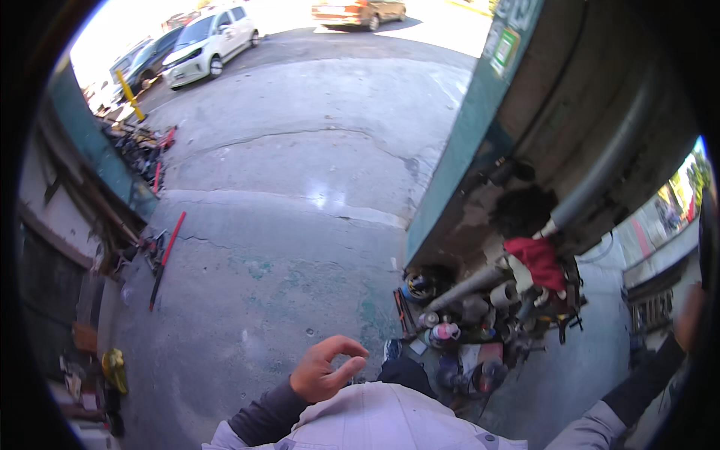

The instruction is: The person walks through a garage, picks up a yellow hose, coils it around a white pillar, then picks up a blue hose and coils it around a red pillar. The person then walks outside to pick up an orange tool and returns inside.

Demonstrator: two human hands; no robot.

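Note:
My left hand (328, 367) is held in front of my body above the concrete floor. Its fingers curl toward the thumb with a gap between them, and nothing shows in it. At the far right edge, my right hand (688, 319) is stretched out to the side and smeared by motion. Close by it runs a dark upright shape (706, 240) that I cannot make out. Whether the right hand touches or grips that shape cannot be told.
Right of my feet, bottles (445, 331) and tools clutter the floor beside a red cloth (535, 262). A teal post (450, 180) rises there. A red-and-black bar (168, 259) and a yellow bag (115, 370) lie left. Outside stands a white car (208, 46).

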